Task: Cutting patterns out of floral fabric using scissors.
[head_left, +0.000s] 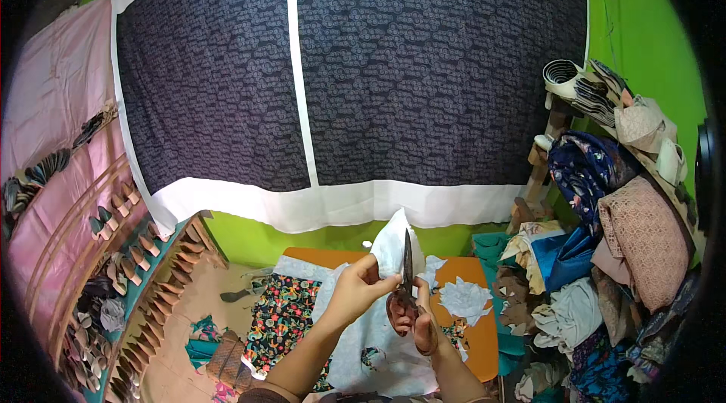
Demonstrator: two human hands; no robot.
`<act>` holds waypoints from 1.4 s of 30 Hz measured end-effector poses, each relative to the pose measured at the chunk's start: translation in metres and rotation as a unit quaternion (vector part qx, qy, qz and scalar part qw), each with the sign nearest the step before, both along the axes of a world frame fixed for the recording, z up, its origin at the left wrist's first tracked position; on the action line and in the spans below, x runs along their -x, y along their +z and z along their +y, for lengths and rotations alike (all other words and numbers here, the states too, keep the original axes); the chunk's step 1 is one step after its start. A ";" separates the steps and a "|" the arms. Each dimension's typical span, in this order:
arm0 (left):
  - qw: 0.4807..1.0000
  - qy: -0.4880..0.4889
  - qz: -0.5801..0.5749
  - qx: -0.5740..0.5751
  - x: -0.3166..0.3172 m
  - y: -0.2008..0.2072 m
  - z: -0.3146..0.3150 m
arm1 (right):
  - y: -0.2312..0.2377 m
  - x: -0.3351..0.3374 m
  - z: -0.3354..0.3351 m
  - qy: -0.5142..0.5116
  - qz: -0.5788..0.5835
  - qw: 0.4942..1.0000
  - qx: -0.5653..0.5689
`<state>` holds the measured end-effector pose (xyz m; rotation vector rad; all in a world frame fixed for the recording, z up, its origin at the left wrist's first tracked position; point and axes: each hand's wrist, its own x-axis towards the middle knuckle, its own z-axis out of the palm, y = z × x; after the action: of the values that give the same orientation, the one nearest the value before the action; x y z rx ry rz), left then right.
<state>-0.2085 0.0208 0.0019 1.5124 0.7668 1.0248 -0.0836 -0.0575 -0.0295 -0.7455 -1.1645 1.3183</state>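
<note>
My left hand (357,286) pinches a piece of white fabric (390,243) between thumb and fingers, holding it up above the orange table (485,342). In my right hand (420,323) is a pair of dark scissors (407,263), its blades pointing up against the fabric's right side. Whether the blades are parted is hard to make out. Beneath my hands lies a large pale cloth (370,369), and a black floral fabric (283,312) spreads to its left. White fabric scraps (464,300) lie on the table to the right of my hands.
On the left, curved racks (162,282) carry several shoe-shaped pieces. Heaped fabrics (567,312) and a patterned pink cloth (643,240) fill the right side. A dark patterned curtain (439,70) with white borders hangs ahead. Teal scraps (203,350) lie on the floor at left.
</note>
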 end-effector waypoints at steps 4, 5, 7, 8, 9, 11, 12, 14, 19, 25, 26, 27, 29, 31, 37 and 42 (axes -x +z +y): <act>0.999 0.009 -0.034 -0.032 -0.002 -0.001 0.000 | 0.001 -0.003 -0.001 0.005 -0.010 1.000 0.008; 0.998 0.000 -0.061 -0.012 -0.003 0.006 -0.004 | -0.002 -0.004 0.000 0.003 -0.004 1.000 0.009; 0.996 -0.010 -0.088 0.010 -0.007 0.015 -0.010 | -0.003 -0.005 0.000 0.000 0.003 1.000 0.010; 0.992 -0.001 -0.126 0.017 -0.009 0.018 -0.012 | -0.002 -0.004 0.000 -0.017 -0.014 1.000 0.018; 0.986 0.007 -0.163 0.025 -0.010 0.019 -0.014 | -0.001 -0.004 0.000 -0.035 -0.030 0.999 0.025; 0.990 0.023 -0.141 0.017 -0.008 0.014 -0.011 | 0.000 -0.004 0.001 -0.027 0.005 0.995 0.097; 0.992 0.038 -0.120 0.009 -0.008 0.011 -0.009 | 0.000 -0.004 0.001 -0.019 0.041 0.985 0.168; 0.988 0.057 -0.143 -0.012 -0.014 0.012 -0.010 | -0.011 -0.006 -0.001 -0.010 0.013 0.997 0.081; 0.990 0.065 -0.119 -0.038 -0.020 0.014 -0.015 | -0.020 -0.004 -0.003 -0.036 0.010 0.998 -0.053; 0.991 0.085 -0.088 -0.050 -0.020 0.005 -0.009 | -0.006 -0.002 -0.009 -0.056 -0.033 0.997 0.035; 0.988 0.079 -0.124 -0.053 -0.022 0.010 -0.011 | -0.007 -0.003 -0.009 -0.042 -0.019 0.999 0.024; 0.983 0.074 -0.159 -0.056 -0.023 0.012 -0.013 | -0.008 -0.003 -0.009 -0.029 -0.005 0.999 0.013; 0.989 0.057 -0.113 -0.079 -0.019 0.004 -0.003 | -0.011 -0.004 -0.009 -0.025 0.008 1.000 0.009; 0.992 0.041 -0.067 -0.103 -0.018 -0.003 0.001 | -0.013 -0.006 -0.009 -0.021 0.020 1.000 0.006; 0.994 0.043 -0.063 -0.081 -0.015 0.002 -0.004 | -0.008 -0.004 -0.011 0.007 0.065 0.996 0.063; 0.991 0.044 -0.003 -0.126 -0.015 -0.012 0.000 | -0.015 -0.001 -0.009 -0.029 0.064 0.997 -0.014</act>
<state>-0.1932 0.0207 -0.0097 1.7018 0.7252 1.2285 -0.0826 -0.0668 -0.0444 -0.6597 -1.0493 1.2806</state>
